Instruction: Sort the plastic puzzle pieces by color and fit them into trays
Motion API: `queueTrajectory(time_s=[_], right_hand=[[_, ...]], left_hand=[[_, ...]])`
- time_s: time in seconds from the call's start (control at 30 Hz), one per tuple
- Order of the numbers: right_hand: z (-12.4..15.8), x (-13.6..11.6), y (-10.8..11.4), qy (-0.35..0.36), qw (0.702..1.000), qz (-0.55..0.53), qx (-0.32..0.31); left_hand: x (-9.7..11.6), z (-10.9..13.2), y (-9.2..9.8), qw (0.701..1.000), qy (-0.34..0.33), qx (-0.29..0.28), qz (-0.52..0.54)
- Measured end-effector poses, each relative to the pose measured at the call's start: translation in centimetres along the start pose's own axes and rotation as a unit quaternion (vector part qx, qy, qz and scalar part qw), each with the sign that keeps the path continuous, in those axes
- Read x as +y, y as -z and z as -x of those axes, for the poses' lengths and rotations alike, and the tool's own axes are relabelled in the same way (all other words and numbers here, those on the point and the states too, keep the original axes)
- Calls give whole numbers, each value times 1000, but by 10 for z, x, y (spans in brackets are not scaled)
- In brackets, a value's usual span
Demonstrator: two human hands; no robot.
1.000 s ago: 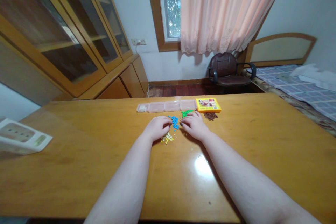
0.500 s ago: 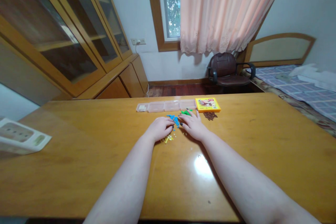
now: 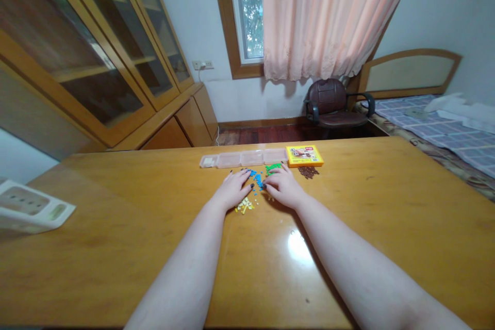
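Observation:
My left hand rests on the table with its fingers spread, the fingertips at the left edge of a loose pile of small blue plastic pieces. Across from it, my right hand has thumb and forefinger drawn together at the pile's right side. Whatever lies between those tips is too small to make out. Small green pieces are heaped just beyond the right hand's fingers. Nearer to me, below the left hand, lie yellow and cream pieces.
Behind the piles runs a row of clear plastic trays, ending at a yellow box. Brown pieces lie in front of it. A white holder stands at the table's left. Beyond the table are a chair and a bed.
My left fingers have spread out and shifted slightly back, showing more yellow and cream pieces. My right fingers have drawn in from the green heap to the blue pieces.

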State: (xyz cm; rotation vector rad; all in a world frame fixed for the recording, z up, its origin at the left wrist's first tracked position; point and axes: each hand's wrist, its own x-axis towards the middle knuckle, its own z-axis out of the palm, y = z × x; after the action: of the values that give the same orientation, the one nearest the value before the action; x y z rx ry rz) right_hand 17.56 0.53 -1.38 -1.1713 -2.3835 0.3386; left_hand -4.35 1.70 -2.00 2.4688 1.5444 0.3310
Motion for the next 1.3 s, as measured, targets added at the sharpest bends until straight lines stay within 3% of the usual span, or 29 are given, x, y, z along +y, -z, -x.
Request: queueTrajectory(time_s=[0.13,0.23,0.33,0.47,0.63,0.8,0.97,1.3], right_hand=[[1,-3,3,44,999,-7,-24],[2,-5,2,45,998,-10,-47],[2,-7,-1,35,998,1,-56],[1,-6,-5,-12,998,25,-53],[1,2,-11,-65,996,50,-18],[2,6,-17,-42,996,55,-50],[2,6,-19,-27,995,56,-80],[-5,0,-26,-35,994,78,-61]], left_hand=[[6,2,10,996,-73,25,33],[14,5,18,988,-141,-10,57],[21,6,22,983,-165,-34,65],[21,4,18,987,-152,-25,54],[12,1,8,994,-106,27,2],[9,-1,5,996,-67,54,-11],[11,0,8,995,-80,59,-10],[16,-1,10,994,-88,55,-26]])
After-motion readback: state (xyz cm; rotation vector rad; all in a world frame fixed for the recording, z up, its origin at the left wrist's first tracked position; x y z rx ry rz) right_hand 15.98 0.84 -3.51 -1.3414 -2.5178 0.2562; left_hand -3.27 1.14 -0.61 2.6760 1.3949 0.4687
